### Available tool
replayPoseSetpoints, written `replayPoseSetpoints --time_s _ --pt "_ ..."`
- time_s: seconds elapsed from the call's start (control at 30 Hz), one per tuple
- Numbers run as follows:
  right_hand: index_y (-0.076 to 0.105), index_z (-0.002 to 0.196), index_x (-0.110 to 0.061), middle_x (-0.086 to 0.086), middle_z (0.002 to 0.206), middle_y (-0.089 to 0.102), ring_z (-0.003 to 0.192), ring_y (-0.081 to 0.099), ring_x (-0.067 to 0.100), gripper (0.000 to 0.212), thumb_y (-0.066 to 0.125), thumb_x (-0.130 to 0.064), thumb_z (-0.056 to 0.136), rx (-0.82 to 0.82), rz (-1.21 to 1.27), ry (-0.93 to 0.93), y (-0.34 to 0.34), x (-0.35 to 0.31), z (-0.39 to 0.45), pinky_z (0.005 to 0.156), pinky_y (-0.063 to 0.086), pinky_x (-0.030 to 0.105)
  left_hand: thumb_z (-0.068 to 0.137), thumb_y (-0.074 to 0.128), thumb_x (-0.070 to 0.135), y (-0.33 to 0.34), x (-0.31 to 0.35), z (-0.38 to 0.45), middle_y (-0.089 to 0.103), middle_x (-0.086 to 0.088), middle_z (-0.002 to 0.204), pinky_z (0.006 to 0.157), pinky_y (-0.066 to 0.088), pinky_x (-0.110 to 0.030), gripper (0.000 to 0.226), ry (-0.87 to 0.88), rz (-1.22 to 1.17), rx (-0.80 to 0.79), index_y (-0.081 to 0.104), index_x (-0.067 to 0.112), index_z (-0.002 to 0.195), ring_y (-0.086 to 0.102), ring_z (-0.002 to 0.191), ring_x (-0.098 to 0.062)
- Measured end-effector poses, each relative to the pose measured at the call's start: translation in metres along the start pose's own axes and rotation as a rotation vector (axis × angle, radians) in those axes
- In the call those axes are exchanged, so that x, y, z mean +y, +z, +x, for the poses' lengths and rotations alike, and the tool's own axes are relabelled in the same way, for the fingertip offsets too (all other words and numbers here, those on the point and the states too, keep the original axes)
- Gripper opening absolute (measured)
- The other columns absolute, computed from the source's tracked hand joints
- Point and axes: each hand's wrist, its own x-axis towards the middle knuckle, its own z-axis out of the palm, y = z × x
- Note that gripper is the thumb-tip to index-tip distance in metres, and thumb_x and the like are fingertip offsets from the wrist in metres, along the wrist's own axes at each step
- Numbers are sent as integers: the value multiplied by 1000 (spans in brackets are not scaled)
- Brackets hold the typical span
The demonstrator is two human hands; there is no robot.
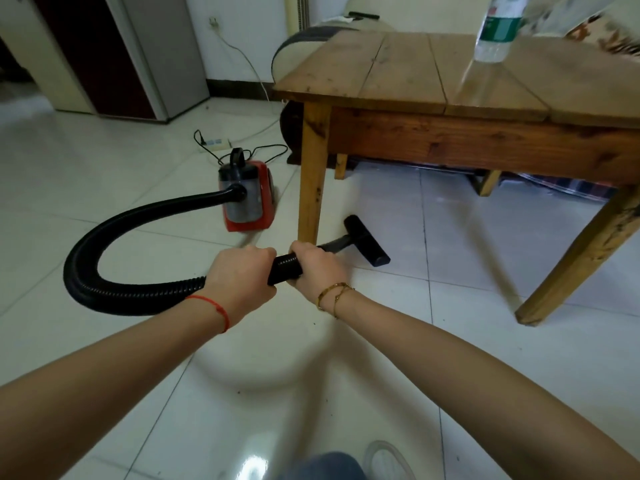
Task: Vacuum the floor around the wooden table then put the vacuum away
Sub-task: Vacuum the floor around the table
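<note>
Gripping the black hose (138,223) with all fingers curled around it, left hand (239,282) and right hand (317,268) steer the nozzle (367,240) on the floor (450,341) beside the table leg (311,174), probably for better control.

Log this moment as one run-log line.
phase: vacuuming | left hand: grips hose | right hand: grips hose | floor head: on tile by table leg | red canister: on floor, left of leg

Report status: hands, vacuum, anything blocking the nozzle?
Left hand and right hand both grip the hose. Nozzle on the tiles, under the table edge. Table leg just beside the wand; red vacuum body behind it.
</note>
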Motion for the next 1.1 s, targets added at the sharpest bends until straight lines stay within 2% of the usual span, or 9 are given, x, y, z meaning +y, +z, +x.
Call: replayPoseSetpoints --time_s 0.1,0.23,0.3,0.43,0.53,0.6,0.73,0.87,1.1 --pt "51 100 -13 6 101 62 85 64 29 24 65 -25 84 17 -1 -9 0 -7 -4 67 53 36 81 57 26 -3 -4 -8 63 -2 92 61 38 -27 23 -7 2 -4 55 21 103 62 82 -25" --pt "51 98 -12 7 100 62 86 63 28 25 66 -26 84 21 15 20 2 4 -6 68 53 36 81 56 26 1 6 -2 61 1 85 58 38 -27 20 10 -4 13 55 22 100 48 66 -20" --pt "51 96 -14 6 98 62 84 63 27 26 68 -28 82 37 13 51 2 18 -7 66 54 36 81 56 25 5 17 8 60 1 81 57 38 -27 18 40 -10 16 54 22 99 47 64 -20" --pt "50 97 -12 7 99 61 86 61 26 28 70 -24 81 50 -7 119 -8 59 -9 66 53 34 82 54 23 10 51 35 58 2 76 55 38 -28 18 120 -55 15 54 21 101 59 69 -21" --pt "50 97 -12 8 99 61 86 61 26 25 68 -21 82 72 -24 187 -19 97 -11 69 55 38 85 55 24 11 85 61 46 5 68 54 36 -27 15 158 -65 34 54 21 100 51 61 -20" --pt "50 96 -11 8 100 61 85 61 26 23 67 -20 83 74 -29 236 -28 125 -13 69 55 38 86 55 22 10 108 78 49 4 71 55 37 -28 16 192 -85 27 54 20 101 50 62 -20" --pt "51 98 -13 6 101 60 82 62 26 22 66 -17 83 87 -43 340 -53 176 -17 64 49 30 87 54 18 1 157 111 63 -1 89 59 38 -28 21 269 -133 -42 53 18 108 61 75 -22" --pt "53 100 -12 6 102 61 83 63 26 23 66 -14 82 67 -51 413 -78 206 -24 66 47 28 88 53 17 -9 193 131 64 -4 99 62 37 -30 24 321 -177 -77 51 15 113 64 85 -25" --pt "54 101 -11 8 106 59 85 63 28 23 65 -12 82 -45 -11 458 -127 208 -23 74 48 28 88 54 16 -51 203 149 63 -6 103 62 35 -28 25 354 -238 -211 52 13 112 64 89 -25"
